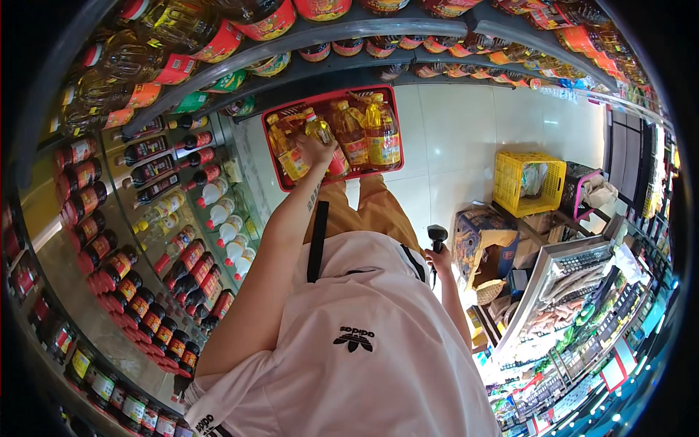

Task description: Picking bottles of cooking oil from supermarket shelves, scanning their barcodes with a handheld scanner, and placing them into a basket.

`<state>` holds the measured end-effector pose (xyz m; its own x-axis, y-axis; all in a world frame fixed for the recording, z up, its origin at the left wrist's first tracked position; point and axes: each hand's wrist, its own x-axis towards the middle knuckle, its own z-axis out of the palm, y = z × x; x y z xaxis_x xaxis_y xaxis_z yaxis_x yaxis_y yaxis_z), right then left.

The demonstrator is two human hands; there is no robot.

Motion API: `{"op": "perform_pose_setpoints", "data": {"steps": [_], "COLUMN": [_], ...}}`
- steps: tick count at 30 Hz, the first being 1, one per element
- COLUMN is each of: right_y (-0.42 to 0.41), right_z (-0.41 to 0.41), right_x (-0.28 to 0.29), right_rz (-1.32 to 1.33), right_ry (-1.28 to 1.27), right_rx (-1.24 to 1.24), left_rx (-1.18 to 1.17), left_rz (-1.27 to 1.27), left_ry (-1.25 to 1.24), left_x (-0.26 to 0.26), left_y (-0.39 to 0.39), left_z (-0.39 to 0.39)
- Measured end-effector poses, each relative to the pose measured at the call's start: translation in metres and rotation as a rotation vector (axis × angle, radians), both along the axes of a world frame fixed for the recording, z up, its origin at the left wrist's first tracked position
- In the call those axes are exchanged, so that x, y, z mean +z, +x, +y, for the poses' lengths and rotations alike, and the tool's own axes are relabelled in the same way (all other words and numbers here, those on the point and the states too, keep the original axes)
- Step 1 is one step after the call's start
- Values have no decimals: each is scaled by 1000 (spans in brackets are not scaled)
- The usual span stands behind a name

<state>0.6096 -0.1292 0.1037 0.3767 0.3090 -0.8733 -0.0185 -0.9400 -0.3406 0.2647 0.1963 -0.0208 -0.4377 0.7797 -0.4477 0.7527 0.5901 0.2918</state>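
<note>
My left hand point(317, 151) grips a clear oil bottle point(338, 163) with a red cap and red label, tilted within a red plastic basket point(402, 131). Around it in the same basket lie several yellow-capped bottles of golden oil, among them a left one point(292, 162) and a right one point(382, 134). The basket is on the tiled floor, just beyond my legs. Down at my right side, my right hand point(441, 259) is closed around the handle of a black handheld barcode scanner point(437, 233). My fingers hide part of the gripped bottle's middle.
Shelves of oil bottles point(158, 24) curve along the front, with sauce bottles point(147, 314) shelved on my left. To the right stand a yellow plastic crate point(528, 210), an opened cardboard box point(486, 246) and a lit produce display point(568, 295). Pale floor tiles point(453, 120) lie beyond the basket.
</note>
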Motion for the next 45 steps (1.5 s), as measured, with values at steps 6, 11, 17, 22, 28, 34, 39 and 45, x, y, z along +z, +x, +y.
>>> {"op": "perform_pose_setpoints", "data": {"steps": [6,11,17,22,28,34,39,45], "right_y": [1,3,11,20,29,26,24,23], "right_z": [7,22,47,76,107,122,124,84], "right_x": [-7,-13,-28,-46,-70,-63,-32,-12], "right_rz": [32,-54,-73,-137,-199,-293,-9,100], "right_ry": [66,133,180,138,184,273,102,94], "right_rx": [32,142,248,344,480,605,286,103], "left_rx": [-212,-266,-195,-58,96,160,109,178], "left_rz": [-36,-96,-79,-46,-157,-303,-216,-502], "left_ry": [94,217,-10,-86,-184,-100,-134,-66], "left_x": [24,31,20,19,32,30,35,22], "left_y": [-25,-59,-126,-164,-164,-151,-120,-94], "left_z": [-30,-51,-73,-105,-122,-110,-93,-70]}}
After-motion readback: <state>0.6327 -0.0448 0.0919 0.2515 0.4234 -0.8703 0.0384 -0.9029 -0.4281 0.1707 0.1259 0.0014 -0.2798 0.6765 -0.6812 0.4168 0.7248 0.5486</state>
